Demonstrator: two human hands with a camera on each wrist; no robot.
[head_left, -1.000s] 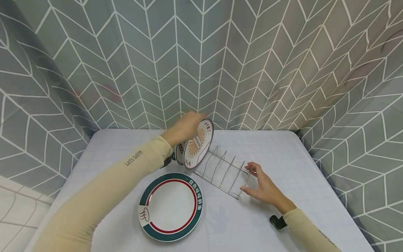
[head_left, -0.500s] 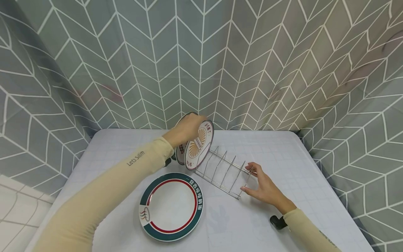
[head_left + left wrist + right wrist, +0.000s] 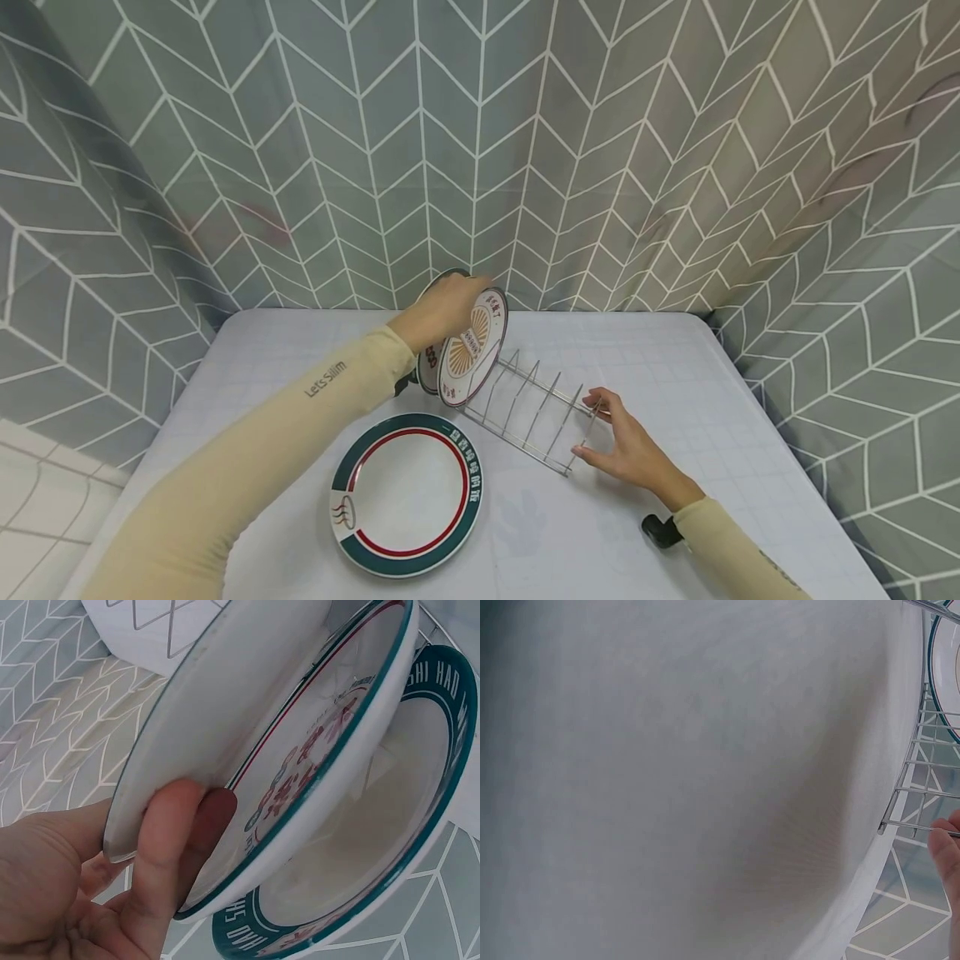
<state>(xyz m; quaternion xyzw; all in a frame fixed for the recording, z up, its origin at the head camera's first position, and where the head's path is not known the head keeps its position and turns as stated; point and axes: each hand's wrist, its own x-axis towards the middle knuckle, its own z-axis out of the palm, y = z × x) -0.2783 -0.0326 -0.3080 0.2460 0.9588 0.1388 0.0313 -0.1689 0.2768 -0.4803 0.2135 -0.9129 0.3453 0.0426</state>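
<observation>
Left sleeve: a cream sleeve (image 3: 247, 450) printed "Let's Slim" runs from 7 o'clock in the head view up toward the table's middle.
Flat plate: a green-and-red-rimmed plate (image 3: 407, 492) lies flat on the pale table (image 3: 712, 392), at about 6 o'clock, just in front of the rack's left end.
Left hand: the left hand (image 3: 438, 308) sits at the top of the upright plates, just above the scene's middle. The left wrist view shows the thumb and fingers (image 3: 161, 847) curled over and pinching the rim of the rear plate (image 3: 217, 727).
Upright plates: two plates stand on edge in the left end of the rack, tilted slightly; the front plate (image 3: 474, 343) shows a sunburst print, the rear one stands close behind it, at its 9 o'clock.
Rack: a wire dish rack (image 3: 528, 408) lies slantwise from the plates toward 4 o'clock, its other slots bare.
Right hand: the right hand (image 3: 626, 446) rests at the rack's right end, at about 4 o'clock; its fingers are loosely straight and touch the end wires, not curled round them.
Backdrop: a grey chevron-patterned curtain (image 3: 600, 150) hangs behind and to both sides of the table.
</observation>
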